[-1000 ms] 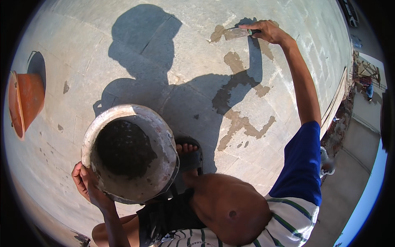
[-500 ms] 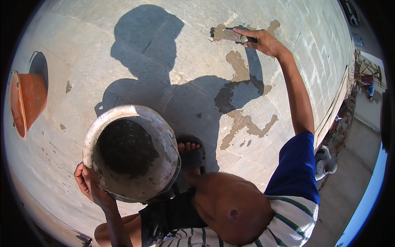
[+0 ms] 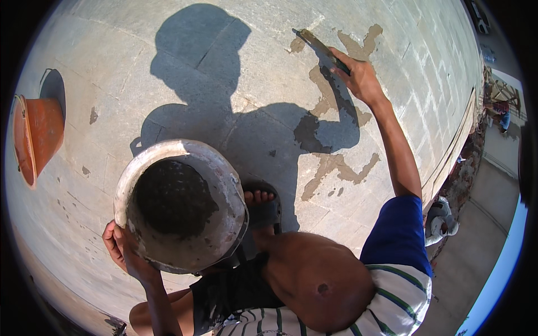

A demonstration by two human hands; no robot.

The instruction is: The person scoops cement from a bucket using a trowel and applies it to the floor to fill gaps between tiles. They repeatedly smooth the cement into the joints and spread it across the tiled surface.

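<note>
My left hand (image 3: 122,249) is closed on the rim of a pale, cement-crusted bucket (image 3: 224,173), which leans toward me and holds wet grey mortar (image 3: 174,196). At the far right, my right arm reaches out over the grey block surface (image 3: 269,67). In that right hand (image 3: 363,83) is the dark handle of a putty knife (image 3: 315,43), its blade turned nearly edge-on, with mortar along it. The blade is at or just above the surface; I cannot tell which. Thin patches of wet mortar (image 3: 322,92) lie around it, near my right hand.
An orange bucket (image 3: 42,131) lies tipped on its side at the far left. My sandalled foot (image 3: 260,201) and bare knee are close to the pale bucket. Beyond the right edge, a person in pale clothing (image 3: 441,221) and another in blue (image 3: 502,117) are on lower ground.
The putty knife has turned from lying flat to nearly edge-on, its tip swinging away from me. My right hand has moved slightly nearer to me. My left hand still grips the bucket.
</note>
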